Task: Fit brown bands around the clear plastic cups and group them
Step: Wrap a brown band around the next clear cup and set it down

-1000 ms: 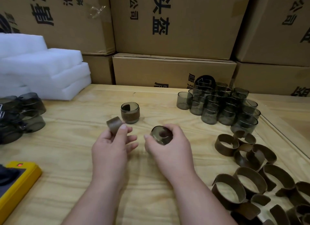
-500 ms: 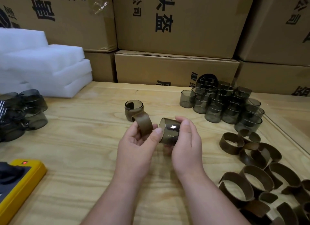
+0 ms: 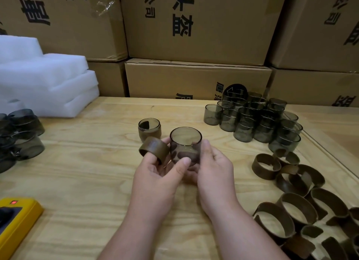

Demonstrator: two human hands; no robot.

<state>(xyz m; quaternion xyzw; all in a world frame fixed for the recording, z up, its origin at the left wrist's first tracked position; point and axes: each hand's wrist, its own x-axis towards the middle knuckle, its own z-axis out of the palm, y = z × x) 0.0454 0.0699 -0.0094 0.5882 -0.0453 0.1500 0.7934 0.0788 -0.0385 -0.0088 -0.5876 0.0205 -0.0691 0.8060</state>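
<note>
**Cup turned mouth-up, band brought beside it**

Since a second ago both hands have closed together. Right hand (image 3: pixel 213 168) grips the clear cup (image 3: pixel 185 145) upright; left hand (image 3: pixel 159 174) holds the brown band (image 3: pixel 154 149) just left of it, touching, its axis tilted. Banded cup (image 3: pixel 149 130) stands behind on the wooden table (image 3: pixel 77 172), cardboard boxes (image 3: pixel 194 26) beyond.

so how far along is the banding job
Done: one banded cup stands on the table. In hand: the left hand holds a band, the right hand a bare cup. Left: the bare cups and loose bands.
</note>
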